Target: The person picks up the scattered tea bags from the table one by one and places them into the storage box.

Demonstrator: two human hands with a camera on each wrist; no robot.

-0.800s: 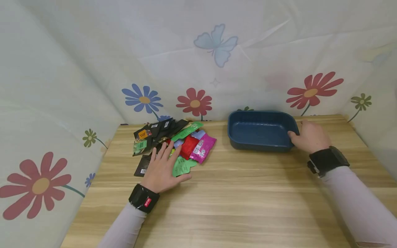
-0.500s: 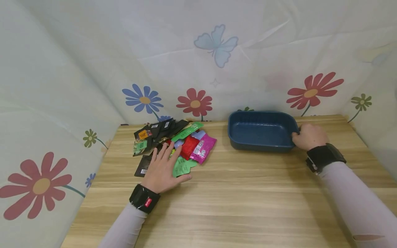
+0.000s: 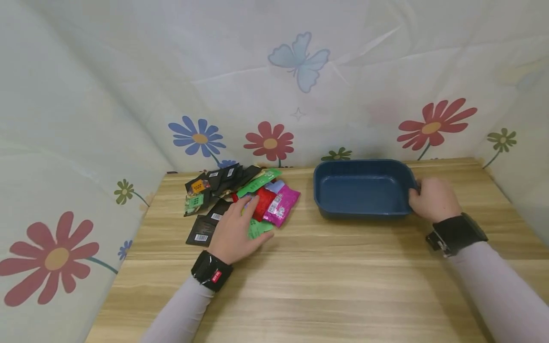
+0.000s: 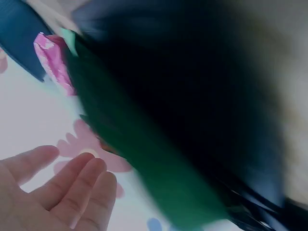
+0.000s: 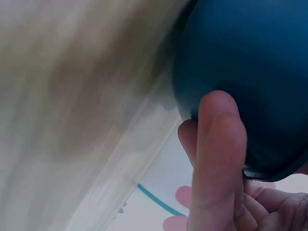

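Observation:
My right hand (image 3: 437,200) grips the right end of a dark blue rectangular basin (image 3: 362,193), whose inside is bare. In the right wrist view, fingers (image 5: 219,149) press against the basin's outer wall (image 5: 250,57). My left hand (image 3: 236,236), fingers spread and relaxed, is over the near side of a pile of small snack packets. The pile has black packets (image 3: 200,230), a green packet (image 3: 266,178), a red packet (image 3: 264,204) and a pink packet (image 3: 280,207). My left hand partly hides the packets beneath it. In the left wrist view, its fingers (image 4: 79,192) hold nothing.
Both the basin and the pile are on a wood-grain table (image 3: 321,286). A pale cloth printed with flowers (image 3: 269,143) hangs behind the table and along its sides. The pile lies left of the basin, with bare wood between them.
The basin has shifted slightly toward me, with my right hand on its end. My left hand has moved a little to the right over the pile, uncovering more of the black packets.

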